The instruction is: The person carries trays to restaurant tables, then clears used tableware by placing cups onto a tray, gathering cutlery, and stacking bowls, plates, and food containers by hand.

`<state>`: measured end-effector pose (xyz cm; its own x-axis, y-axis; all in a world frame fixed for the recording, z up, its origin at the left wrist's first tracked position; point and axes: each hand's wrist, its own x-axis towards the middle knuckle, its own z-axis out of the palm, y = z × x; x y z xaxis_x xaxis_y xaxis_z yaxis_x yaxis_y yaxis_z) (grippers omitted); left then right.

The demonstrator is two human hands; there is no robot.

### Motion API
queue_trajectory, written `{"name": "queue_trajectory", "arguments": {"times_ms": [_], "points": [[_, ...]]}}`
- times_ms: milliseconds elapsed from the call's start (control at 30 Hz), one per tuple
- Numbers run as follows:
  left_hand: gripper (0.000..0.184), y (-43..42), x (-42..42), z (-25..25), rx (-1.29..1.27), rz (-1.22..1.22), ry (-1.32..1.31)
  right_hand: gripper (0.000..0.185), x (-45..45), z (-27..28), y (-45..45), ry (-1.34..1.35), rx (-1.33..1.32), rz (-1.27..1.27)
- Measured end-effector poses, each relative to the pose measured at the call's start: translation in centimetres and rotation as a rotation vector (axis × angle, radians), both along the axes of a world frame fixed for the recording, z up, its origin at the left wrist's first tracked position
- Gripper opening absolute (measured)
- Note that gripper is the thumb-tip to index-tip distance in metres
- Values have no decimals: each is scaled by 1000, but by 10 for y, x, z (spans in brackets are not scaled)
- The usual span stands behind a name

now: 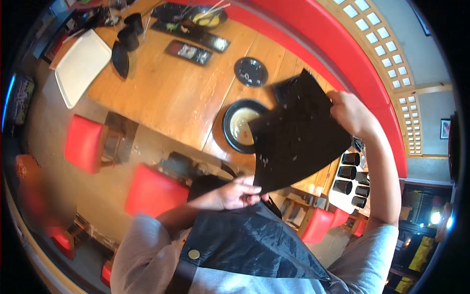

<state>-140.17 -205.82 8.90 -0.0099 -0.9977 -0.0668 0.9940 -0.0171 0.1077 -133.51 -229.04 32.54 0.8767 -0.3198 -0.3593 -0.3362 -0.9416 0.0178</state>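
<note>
A large black placemat (303, 137) is held up and tilted between my hands, with small pale scraps on its surface. My right hand (348, 112) is closed on its upper right edge. Its lower left corner sits in the closed fingers of my left hand (241, 193). Beside and partly under the mat's left edge stands a black bowl (229, 138) with cloudy, pale liquid and some bits in it. A small black plate (250, 72) with leftover pieces lies beyond the bowl. Another dark dish (283, 90) is partly hidden by the mat.
The wooden table (161, 93) carries dark long plates (188, 52), black cups (128, 39) and a bowl with chopsticks (208, 18) at the far end. A pale tray (83, 68) is at left. Black cups (347, 172) stand on a white tray at right. Red stools (152, 190) line the near side.
</note>
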Motion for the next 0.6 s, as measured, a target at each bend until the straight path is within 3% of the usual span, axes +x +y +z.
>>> {"name": "queue_trajectory", "arguments": {"times_ms": [67, 133, 200, 267, 300, 367, 500, 600], "points": [[36, 4, 2, 13, -44, -52, 65, 39, -12, 12, -2, 82, 92, -220], [39, 4, 2, 13, -45, -55, 16, 44, -45, 3, -20, 7, 107, -250], [39, 2, 7, 27, 95, -21, -299, 50, -103, -30, -59, -119, 212, -288], [42, -3, 8, 31, 114, -12, -639, 53, -160, -82, -80, -300, 638, -612], [43, -7, 3, 25, 124, -3, -770, 53, -188, -111, -88, -315, 677, -443], [46, -18, 4, 29, 171, -111, -1009, 55, -226, -167, -72, -577, 1052, -813], [49, -55, 1, 17, 141, -376, -1160, 56, -303, -238, -56, -941, 1049, -945], [52, -105, -11, -14, 68, -510, -1152, 56, -342, -250, -61, -1143, 1084, -1066]]}}
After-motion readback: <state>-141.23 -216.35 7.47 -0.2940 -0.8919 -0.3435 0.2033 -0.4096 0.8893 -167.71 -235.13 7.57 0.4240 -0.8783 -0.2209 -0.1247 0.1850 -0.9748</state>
